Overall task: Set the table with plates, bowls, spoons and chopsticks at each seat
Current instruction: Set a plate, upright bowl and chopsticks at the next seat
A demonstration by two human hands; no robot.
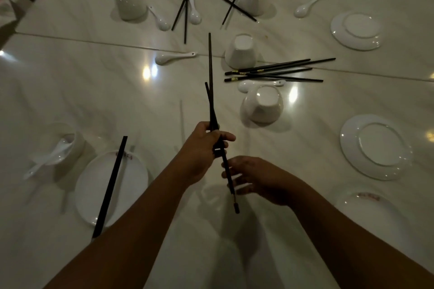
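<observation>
Left hand [204, 150] is up at centre frame, fingers and thumb curled round a pair of black chopsticks [210, 82], tips pointing to the top of the frame, butt ends hanging low. Right hand [256, 178] sits just below it, fingers spread and loose, holding nothing; the sticks' lower end crosses its fingertips, though contact is unclear.

On the white desk [94, 77], lower left, an upright plate [126, 195] has black chopsticks on it [112, 176], with a bowl [75, 138] beside it holding a spoon [47, 159]. Right of centre lies a loose heap of chopsticks [274, 73] between two upturned bowls [263, 103], a spoon [260, 83] tucked against the nearer one. Upturned plates [375, 145] line the right edge, and crossed chopsticks [232, 0] lie at the top.
</observation>
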